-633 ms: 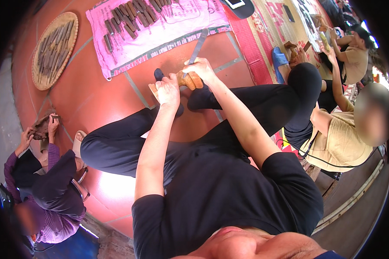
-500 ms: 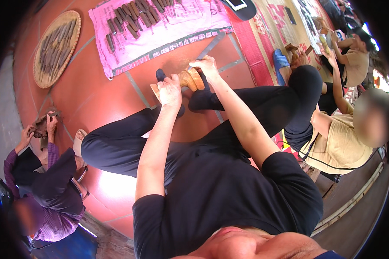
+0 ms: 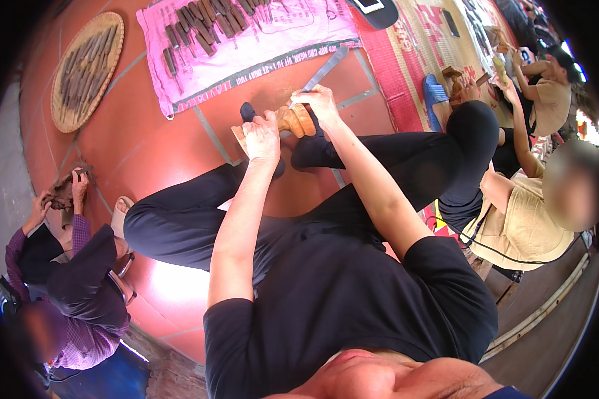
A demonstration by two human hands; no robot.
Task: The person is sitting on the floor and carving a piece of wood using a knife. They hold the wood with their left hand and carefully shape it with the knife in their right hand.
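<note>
A turned, light-brown wooden piece [image 3: 295, 122] with a ringed, flared end is held over the floor between my feet. My left hand [image 3: 262, 137] is closed around its left part, which hides that part's shape. A long, flat grey blade [image 3: 327, 69] is gripped low down in my right hand [image 3: 319, 103]. Its narrow lower end pokes out past my fingers and sits at the upper edge of the wood; whether it touches cannot be made out. The upper end points away, toward the pink cloth.
Rows of dark-handled carving tools lie on a pink printed cloth [image 3: 219, 72] ahead. A round woven tray [image 3: 55, 100] at far left holds more tools. Co-workers sit on both sides, one with a blue sandal [image 3: 434, 93] on the mat [image 3: 406, 116] at right.
The blade has shifted slightly in my right hand, and its lower end now shows past the fingers against the wood. My left hand keeps its hold on the wooden piece.
</note>
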